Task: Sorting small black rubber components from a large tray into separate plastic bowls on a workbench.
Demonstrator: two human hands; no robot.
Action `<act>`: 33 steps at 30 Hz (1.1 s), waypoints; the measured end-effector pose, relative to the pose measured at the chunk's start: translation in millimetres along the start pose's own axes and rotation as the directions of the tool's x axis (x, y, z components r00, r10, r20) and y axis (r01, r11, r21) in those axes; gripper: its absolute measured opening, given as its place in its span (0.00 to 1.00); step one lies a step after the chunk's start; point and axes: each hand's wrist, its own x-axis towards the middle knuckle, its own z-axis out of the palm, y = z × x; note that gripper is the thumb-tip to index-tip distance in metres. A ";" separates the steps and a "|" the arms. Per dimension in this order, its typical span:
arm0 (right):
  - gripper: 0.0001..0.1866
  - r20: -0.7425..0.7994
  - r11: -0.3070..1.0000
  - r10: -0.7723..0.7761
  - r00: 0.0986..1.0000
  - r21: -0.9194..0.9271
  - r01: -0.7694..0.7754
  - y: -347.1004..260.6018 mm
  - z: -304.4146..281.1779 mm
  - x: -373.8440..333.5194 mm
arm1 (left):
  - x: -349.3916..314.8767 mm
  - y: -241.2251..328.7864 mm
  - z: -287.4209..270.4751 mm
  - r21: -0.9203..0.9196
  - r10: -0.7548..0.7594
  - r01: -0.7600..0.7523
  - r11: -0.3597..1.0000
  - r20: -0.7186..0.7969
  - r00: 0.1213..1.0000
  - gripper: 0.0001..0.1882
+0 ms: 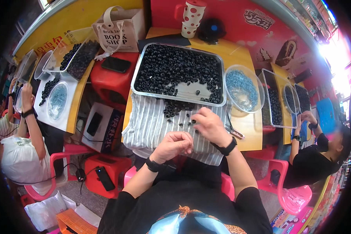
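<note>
My left hand (pixel 174 145) is closed above the front of a grey-and-white striped cloth (pixel 144 130), thumb against curled fingers. Whatever it may hold is too small to tell. Just right of it, my right hand (pixel 210 124) bends down with its fingertips pinched beside a few loose black beads (pixel 181 124). I cannot make out what sits in that pinch. A small heap of black bead-like rings (pixel 171 108) lies on the cloth against a clear rectangular tub (pixel 160 94), which holds many more. To the right, a round clear bowl (pixel 261 103) contains small light-blue pieces (pixel 241 89).
Scissors (pixel 236 132) lie by the bowl on the yellow table (pixel 253 136). Behind the tub stand a polka-dot cup (pixel 192 19) and a canvas bag (pixel 121 29). A phone (pixel 116 64) rests on a red stool (pixel 109 84). Other people work at tables on both sides.
</note>
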 end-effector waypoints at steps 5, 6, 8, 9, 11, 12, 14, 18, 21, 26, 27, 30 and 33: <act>0.11 -0.073 0.980 0.201 0.977 0.029 -0.199 7.3 -11.6 -21.4 | 2.1 -2.4 -0.9 -0.009 0.011 -0.012 1.000 -0.042 0.999 0.08; 0.11 -0.058 0.981 0.191 0.980 0.019 -0.191 6.1 -10.0 -20.5 | 2.3 -2.7 -0.6 -0.020 0.007 -0.007 1.000 -0.048 0.999 0.07; 0.09 -0.044 0.984 0.180 0.983 0.009 -0.179 -2.2 -5.7 -15.2 | 3.5 -1.4 0.4 -0.034 -0.006 0.004 0.999 -0.059 0.998 0.07; 0.08 -0.020 0.987 0.156 0.987 -0.039 -0.157 -5.5 -2.5 -12.2 | 4.3 -1.6 0.6 -0.034 -0.006 0.004 0.999 -0.062 0.998 0.07; 0.07 0.029 0.986 0.108 0.994 -0.133 -0.104 -9.8 2.1 -6.0 | 5.3 -2.1 0.1 -0.028 -0.002 0.000 1.000 -0.070 0.998 0.07; 0.07 0.011 0.988 0.114 0.993 -0.108 -0.113 -10.8 2.9 -5.3 | 5.3 -2.4 0.4 -0.030 0.000 -0.002 1.000 -0.097 0.995 0.06; 0.08 -0.018 0.990 0.123 0.992 -0.062 -0.124 -11.6 4.1 -4.8 | 4.9 -4.5 -0.1 -0.039 0.009 -0.015 0.999 -0.151 0.989 0.07; 0.08 -0.049 0.934 0.229 0.972 0.294 -0.205 -26.3 -5.9 -13.6 | 6.9 -9.1 -1.3 -0.009 0.050 -0.053 0.999 -0.199 0.979 0.08; 0.08 -0.067 0.944 0.189 0.980 0.288 -0.162 -33.9 -6.2 -27.1 | 10.3 -7.3 5.6 -0.013 0.026 -0.029 0.999 -0.198 0.980 0.11; 0.11 -0.085 0.996 0.019 0.996 0.093 -0.011 -46.2 -4.4 -26.1 | 8.7 -7.3 1.8 0.019 -0.018 0.022 1.000 -0.161 0.987 0.13; 0.12 -0.079 0.994 0.010 0.997 0.109 -0.002 -46.7 -5.3 -25.2 | 8.9 -7.4 1.3 0.003 -0.030 0.031 1.000 -0.156 0.987 0.12; 0.16 0.009 0.986 -0.031 0.999 0.167 0.029 -41.6 -9.6 -26.0 | 10.3 -3.1 9.0 0.006 -0.041 0.043 0.999 -0.169 0.985 0.09; 0.15 0.015 0.951 -0.054 0.998 0.306 0.047 -37.5 -23.1 -25.4 | 7.4 -3.8 1.0 -0.022 -0.060 0.058 0.998 -0.146 0.987 0.08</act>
